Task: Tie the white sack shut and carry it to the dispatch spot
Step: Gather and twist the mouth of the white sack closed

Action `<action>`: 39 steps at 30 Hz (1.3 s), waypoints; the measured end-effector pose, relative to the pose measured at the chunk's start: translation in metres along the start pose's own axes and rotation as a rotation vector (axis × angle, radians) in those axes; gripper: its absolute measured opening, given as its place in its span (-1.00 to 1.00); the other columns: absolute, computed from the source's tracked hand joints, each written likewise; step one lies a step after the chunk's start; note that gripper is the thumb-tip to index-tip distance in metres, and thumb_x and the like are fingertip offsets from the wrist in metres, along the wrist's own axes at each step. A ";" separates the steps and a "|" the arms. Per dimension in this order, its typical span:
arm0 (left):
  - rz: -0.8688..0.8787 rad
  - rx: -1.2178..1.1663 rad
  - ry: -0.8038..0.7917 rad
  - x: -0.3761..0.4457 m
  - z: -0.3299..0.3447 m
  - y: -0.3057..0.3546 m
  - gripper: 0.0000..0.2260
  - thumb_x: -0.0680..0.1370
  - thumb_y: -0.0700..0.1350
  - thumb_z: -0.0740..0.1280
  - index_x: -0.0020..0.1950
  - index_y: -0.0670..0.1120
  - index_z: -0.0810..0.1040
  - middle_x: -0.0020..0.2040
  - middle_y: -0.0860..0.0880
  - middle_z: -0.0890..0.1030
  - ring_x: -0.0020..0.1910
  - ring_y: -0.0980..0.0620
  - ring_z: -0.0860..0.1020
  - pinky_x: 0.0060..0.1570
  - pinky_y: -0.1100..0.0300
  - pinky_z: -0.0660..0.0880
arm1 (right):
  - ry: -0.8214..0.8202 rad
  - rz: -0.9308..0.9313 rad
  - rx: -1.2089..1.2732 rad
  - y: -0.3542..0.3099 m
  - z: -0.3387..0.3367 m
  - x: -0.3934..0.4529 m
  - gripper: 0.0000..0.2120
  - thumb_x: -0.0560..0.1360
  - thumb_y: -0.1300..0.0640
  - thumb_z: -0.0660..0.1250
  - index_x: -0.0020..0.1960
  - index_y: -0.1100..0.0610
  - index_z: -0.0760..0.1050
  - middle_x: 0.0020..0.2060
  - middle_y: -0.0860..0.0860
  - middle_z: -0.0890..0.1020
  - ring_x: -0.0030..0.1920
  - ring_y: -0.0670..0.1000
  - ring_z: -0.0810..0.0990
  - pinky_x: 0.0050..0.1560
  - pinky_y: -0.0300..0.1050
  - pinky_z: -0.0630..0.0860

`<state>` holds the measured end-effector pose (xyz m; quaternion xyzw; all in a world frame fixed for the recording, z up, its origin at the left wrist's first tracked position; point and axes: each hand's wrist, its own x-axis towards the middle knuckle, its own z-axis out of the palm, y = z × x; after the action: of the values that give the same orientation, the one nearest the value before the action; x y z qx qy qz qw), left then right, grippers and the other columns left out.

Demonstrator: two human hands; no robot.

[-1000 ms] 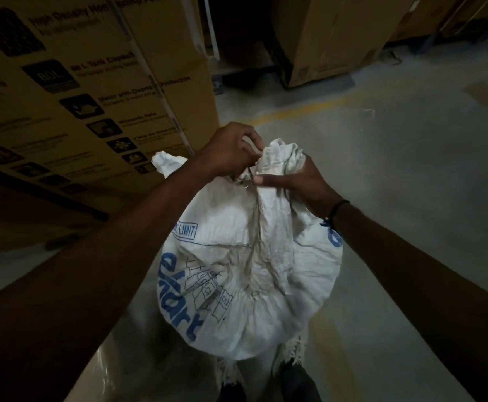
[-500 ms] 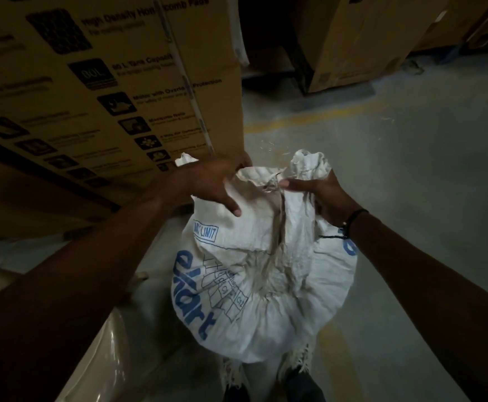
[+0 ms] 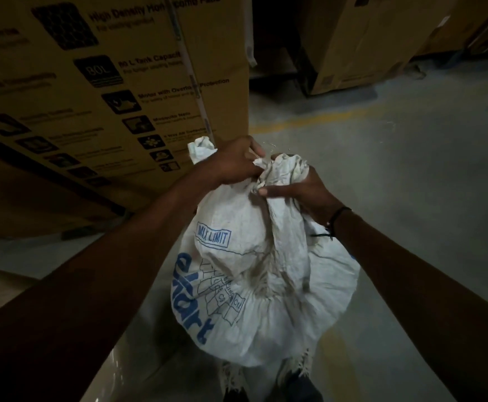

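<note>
A full white woven sack (image 3: 266, 285) with blue print and a "MAX LIMIT" box hangs in front of me, its mouth gathered at the top. My left hand (image 3: 231, 163) grips the bunched cloth on the left of the neck, and a loose white end sticks out behind it. My right hand (image 3: 297, 190) holds the right bunch of cloth, thumb pointing left across the neck. The two hands meet at the neck. Whether a knot is formed there is hidden by the fingers.
A large brown printed carton (image 3: 106, 91) stands close on my left. More cartons (image 3: 361, 44) sit at the back right. A yellow line (image 3: 309, 123) runs across the grey concrete floor (image 3: 410, 169). My shoes (image 3: 295, 387) show under the sack.
My left hand had opened and rested on the sack half a second ago; now it grips the gathered cloth at the neck again, close to my right hand.
</note>
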<state>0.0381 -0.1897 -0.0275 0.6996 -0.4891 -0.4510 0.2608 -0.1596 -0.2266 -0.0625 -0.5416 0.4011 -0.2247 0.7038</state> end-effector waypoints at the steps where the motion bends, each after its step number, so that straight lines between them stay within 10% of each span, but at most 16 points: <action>1: -0.024 -0.030 -0.032 0.000 -0.004 0.001 -0.64 0.37 -0.09 0.57 0.11 0.02 0.56 0.09 -0.12 0.69 0.13 -0.11 0.68 0.12 -0.04 0.64 | 0.025 -0.011 -0.009 0.000 0.000 0.000 -0.42 0.24 0.37 0.71 0.21 0.35 0.62 0.16 0.24 0.74 0.23 0.22 0.72 0.32 0.19 0.63; 5: 0.090 0.048 -0.050 -0.012 -0.019 0.003 -0.56 0.48 -0.18 0.58 0.26 -0.12 0.46 0.18 -0.05 0.65 0.20 0.00 0.65 0.17 0.13 0.61 | 0.042 -0.034 0.022 0.002 0.002 -0.001 -0.55 0.31 0.41 0.65 0.17 0.38 0.65 0.13 0.27 0.74 0.20 0.26 0.73 0.29 0.20 0.65; 14: 0.079 -0.313 0.687 -0.033 -0.026 -0.058 -0.51 0.44 0.20 0.58 0.24 -0.01 0.60 0.30 0.01 0.59 0.23 0.13 0.59 0.13 0.41 0.54 | -0.011 0.036 0.126 0.005 -0.009 -0.008 -0.47 0.39 0.51 0.51 0.33 0.51 0.50 0.26 0.32 0.67 0.25 0.21 0.71 0.11 -0.05 0.70; 22: -0.015 -0.815 0.344 -0.028 0.000 -0.089 0.06 0.18 0.32 0.68 0.45 -0.21 0.33 0.31 -0.27 0.56 0.28 -0.21 0.59 0.28 -0.11 0.58 | -0.066 0.026 0.074 0.004 -0.013 -0.010 -0.46 0.35 0.47 0.53 0.31 0.52 0.51 0.22 0.34 0.68 0.14 0.15 0.76 0.09 -0.07 0.70; 28: 0.062 -0.675 0.141 -0.029 0.014 -0.080 0.14 -0.05 0.14 0.78 0.45 -0.07 0.39 0.14 -0.04 0.63 0.09 0.05 0.65 0.14 0.14 0.62 | 0.089 -0.009 0.186 0.009 -0.010 -0.003 -0.56 0.39 0.47 0.54 0.24 0.51 0.57 0.20 0.39 0.68 0.18 0.29 0.73 0.27 0.21 0.66; 34: 0.127 -0.524 0.218 -0.037 0.058 -0.046 -0.37 0.26 -0.21 0.72 0.27 -0.24 0.61 0.17 -0.15 0.74 0.18 -0.09 0.71 0.21 -0.09 0.66 | 0.133 0.035 0.198 -0.001 0.010 0.004 -0.49 0.29 0.31 0.63 0.21 0.42 0.64 0.14 0.32 0.73 0.18 0.35 0.72 0.27 0.40 0.61; 39: 0.175 -0.660 0.302 -0.029 0.082 -0.032 -0.49 0.35 -0.09 0.65 0.18 -0.24 0.56 0.13 -0.25 0.69 0.13 -0.13 0.68 0.22 -0.24 0.61 | 0.068 0.060 0.276 -0.008 0.013 0.001 -0.11 0.14 -0.09 0.76 0.28 0.40 0.61 0.19 0.31 0.71 0.18 0.26 0.73 0.20 0.09 0.70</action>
<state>-0.0236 -0.1441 -0.0800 0.5923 -0.3312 -0.4520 0.5790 -0.1480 -0.2224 -0.0546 -0.4192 0.4062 -0.2749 0.7640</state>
